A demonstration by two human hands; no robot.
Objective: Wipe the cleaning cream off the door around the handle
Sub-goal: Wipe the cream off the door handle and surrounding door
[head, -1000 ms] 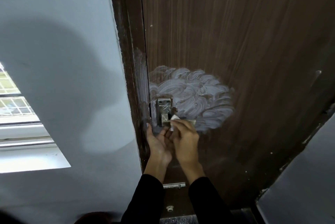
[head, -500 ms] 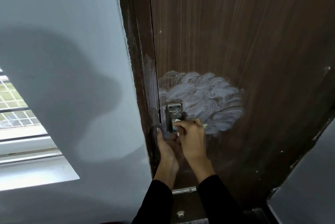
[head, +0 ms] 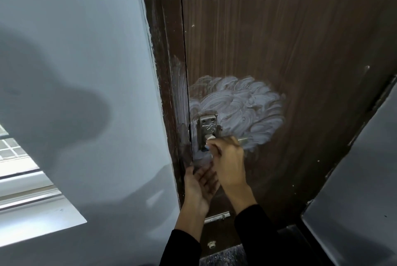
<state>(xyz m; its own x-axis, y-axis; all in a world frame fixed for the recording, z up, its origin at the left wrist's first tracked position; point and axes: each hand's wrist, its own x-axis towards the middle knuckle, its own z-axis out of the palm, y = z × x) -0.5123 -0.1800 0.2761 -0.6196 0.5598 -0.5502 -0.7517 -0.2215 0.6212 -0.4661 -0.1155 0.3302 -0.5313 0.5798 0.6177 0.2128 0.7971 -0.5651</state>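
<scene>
Dark wood-grain door (head: 290,29) fills the view, with whitish cleaning cream (head: 242,106) swirled above and right of the metal handle plate (head: 207,126). Below that plate, the right hand (head: 228,162) reaches up, fingers pinching a small white pad (head: 210,137) against the lever. Lower left, the left hand (head: 198,184) lies palm-up, fingers loosely spread.

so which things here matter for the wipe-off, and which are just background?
In play:
- cleaning cream swirled on the door
- handle
- lock plate
- small white wipe, pinched in the right hand
- left hand, open below

Background:
- grey wall
- window
- floor bolt
</scene>
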